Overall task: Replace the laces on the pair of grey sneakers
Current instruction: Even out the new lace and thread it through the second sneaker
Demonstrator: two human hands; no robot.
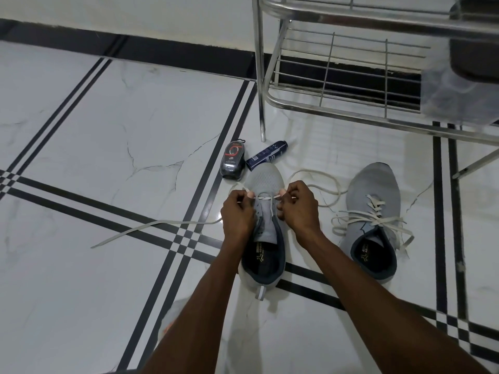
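While both hands pinch the lace point(264, 197) at the toe-end eyelets, sneaker point(266, 228) sits steady.
Left hand point(237, 214), right hand point(298, 209) — fingers clamped on flat, limp lace; probably best held near its tips — likely slips if slack.

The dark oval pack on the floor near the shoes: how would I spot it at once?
Start at the metal rack and follow its front left leg down to the tiled floor. Just left of the leg's foot lies the oval pack, beside the toe of the sneaker being laced. Unlike the blue can next to it, it is blackish with a red ring.
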